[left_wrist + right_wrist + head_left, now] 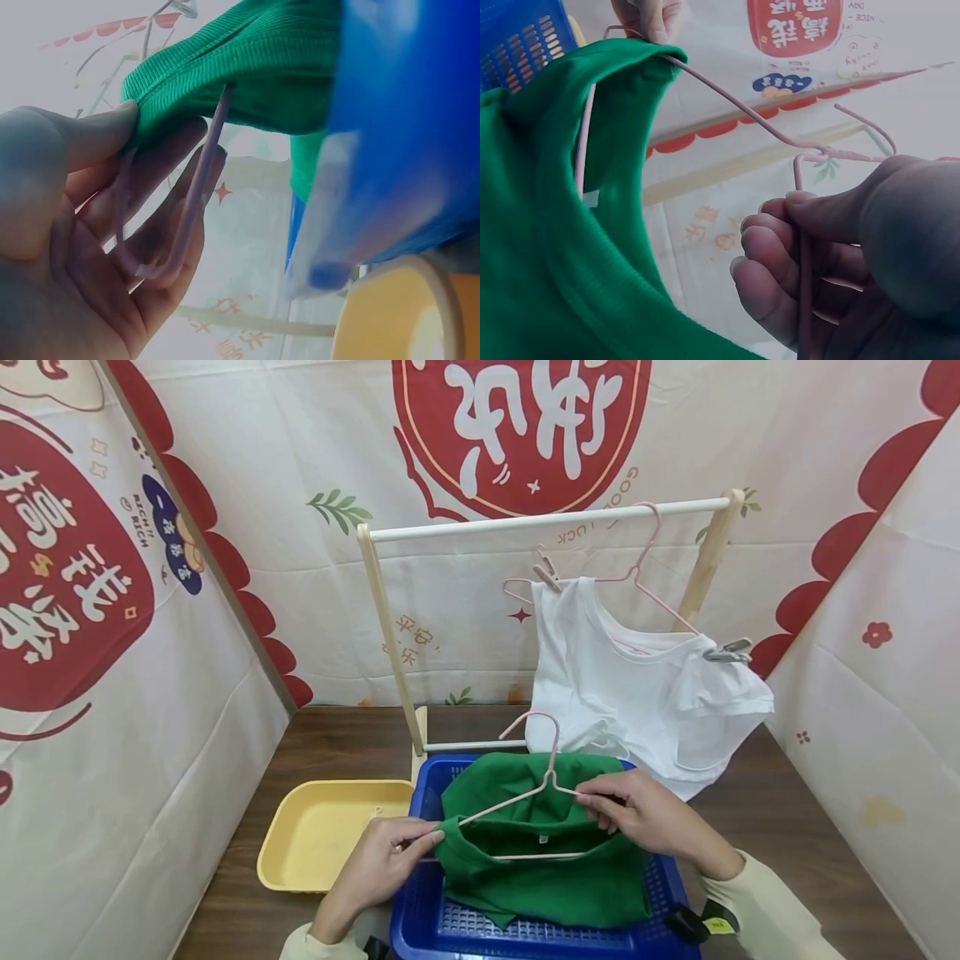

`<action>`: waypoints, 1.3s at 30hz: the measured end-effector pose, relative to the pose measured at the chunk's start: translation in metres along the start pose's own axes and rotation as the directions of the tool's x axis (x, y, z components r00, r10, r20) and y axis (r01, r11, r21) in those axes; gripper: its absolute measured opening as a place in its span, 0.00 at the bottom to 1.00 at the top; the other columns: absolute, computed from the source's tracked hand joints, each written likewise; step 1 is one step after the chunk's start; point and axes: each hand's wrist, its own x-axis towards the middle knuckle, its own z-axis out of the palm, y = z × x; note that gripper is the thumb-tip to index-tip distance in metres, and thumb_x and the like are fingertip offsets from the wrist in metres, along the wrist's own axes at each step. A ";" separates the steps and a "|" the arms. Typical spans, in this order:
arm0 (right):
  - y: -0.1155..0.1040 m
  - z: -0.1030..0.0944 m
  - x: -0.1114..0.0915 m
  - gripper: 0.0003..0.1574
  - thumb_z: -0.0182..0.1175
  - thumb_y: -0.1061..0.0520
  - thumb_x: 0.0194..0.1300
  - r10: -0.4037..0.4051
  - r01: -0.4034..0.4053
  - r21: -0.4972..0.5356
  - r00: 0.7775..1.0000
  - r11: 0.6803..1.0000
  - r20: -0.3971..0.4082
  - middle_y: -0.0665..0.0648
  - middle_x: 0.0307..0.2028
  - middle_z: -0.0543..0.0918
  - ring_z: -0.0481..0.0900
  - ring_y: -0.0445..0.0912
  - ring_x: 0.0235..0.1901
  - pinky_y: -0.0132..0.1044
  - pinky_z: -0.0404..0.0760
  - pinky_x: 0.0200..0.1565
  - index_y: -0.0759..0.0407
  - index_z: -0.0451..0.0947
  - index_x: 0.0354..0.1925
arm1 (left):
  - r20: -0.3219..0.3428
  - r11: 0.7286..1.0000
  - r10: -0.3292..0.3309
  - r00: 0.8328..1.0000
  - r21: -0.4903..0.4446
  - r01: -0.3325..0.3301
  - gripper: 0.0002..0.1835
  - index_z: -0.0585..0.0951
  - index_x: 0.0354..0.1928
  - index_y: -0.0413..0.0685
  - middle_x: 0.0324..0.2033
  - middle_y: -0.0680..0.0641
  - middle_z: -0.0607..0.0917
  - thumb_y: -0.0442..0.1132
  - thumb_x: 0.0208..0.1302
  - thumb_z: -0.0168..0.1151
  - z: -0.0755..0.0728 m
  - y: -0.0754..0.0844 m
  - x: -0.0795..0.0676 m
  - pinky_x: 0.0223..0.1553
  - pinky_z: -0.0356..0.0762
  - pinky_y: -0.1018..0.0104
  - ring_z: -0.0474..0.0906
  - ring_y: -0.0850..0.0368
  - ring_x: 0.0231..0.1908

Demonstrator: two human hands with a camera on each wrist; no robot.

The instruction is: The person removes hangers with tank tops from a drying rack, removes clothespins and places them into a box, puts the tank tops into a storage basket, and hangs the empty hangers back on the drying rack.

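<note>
A green shirt (547, 885) lies bunched over a blue basket (422, 902), its neck opening facing up. Through that opening runs a pink wire clothes hanger (504, 805), hook upward. My left hand (381, 858) pinches the shirt's ribbed collar between thumb and fingers; in the left wrist view, the hanger's looped end (196, 187) pokes out past the collar among the fingers. On the other side, my right hand (647, 810) grips the hanger's arm close below the hook, thumb against curled fingers (769, 259). The right end of the hanger is hidden behind this hand in the head view.
Behind the basket stands a rack with a white rail (480, 527) and wooden legs. A white shirt (630, 685) hangs there on another pink hanger (648, 547), held by clothespins (727, 652). A yellow tray (330, 835) sits left of the basket. Printed cloth walls enclose the table.
</note>
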 end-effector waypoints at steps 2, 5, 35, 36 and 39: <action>-0.001 -0.004 -0.004 0.10 0.56 0.62 0.72 -0.017 0.018 0.002 1.000 1.000 -0.015 0.49 0.25 0.82 0.79 0.35 0.23 0.31 0.80 0.26 0.55 0.84 0.43 | -0.011 1.000 0.012 1.000 -0.001 -0.012 0.09 0.89 0.44 0.53 0.40 0.56 0.89 0.42 0.70 0.62 -0.002 0.001 -0.001 0.45 0.82 0.66 0.85 0.64 0.43; -0.003 -0.009 -0.011 0.10 0.57 0.65 0.70 -0.056 0.055 -0.007 0.998 0.998 -0.043 0.48 0.24 0.82 0.79 0.35 0.22 0.30 0.79 0.26 0.55 0.84 0.42 | -0.028 1.000 0.017 0.999 -0.012 -0.017 0.09 0.89 0.44 0.52 0.40 0.56 0.89 0.41 0.70 0.62 -0.005 0.002 -0.003 0.44 0.83 0.66 0.85 0.62 0.43; -0.001 -0.042 -0.041 0.17 0.57 0.73 0.67 -0.042 0.044 0.016 0.995 0.999 -0.089 0.48 0.26 0.81 0.78 0.37 0.22 0.31 0.79 0.23 0.57 0.84 0.46 | -0.104 0.999 -0.027 0.994 -0.040 0.023 0.07 0.89 0.42 0.51 0.37 0.56 0.90 0.38 0.68 0.63 -0.013 -0.001 -0.004 0.37 0.82 0.67 0.85 0.66 0.36; -0.001 -0.043 -0.041 0.17 0.57 0.73 0.67 -0.038 0.040 0.014 0.995 0.999 -0.094 0.47 0.25 0.81 0.78 0.37 0.21 0.31 0.79 0.22 0.56 0.84 0.45 | -0.106 0.999 -0.025 0.994 -0.042 0.021 0.07 0.89 0.42 0.51 0.36 0.56 0.90 0.38 0.68 0.63 -0.013 -0.001 -0.004 0.35 0.82 0.68 0.84 0.66 0.34; -0.001 -0.044 -0.042 0.17 0.57 0.71 0.68 -0.019 0.021 0.015 0.994 1.000 -0.105 0.47 0.25 0.81 0.78 0.37 0.21 0.31 0.79 0.22 0.53 0.84 0.44 | -0.111 0.999 -0.017 0.994 -0.051 0.012 0.07 0.89 0.42 0.50 0.33 0.56 0.89 0.36 0.68 0.62 -0.014 -0.001 -0.004 0.32 0.81 0.68 0.84 0.63 0.31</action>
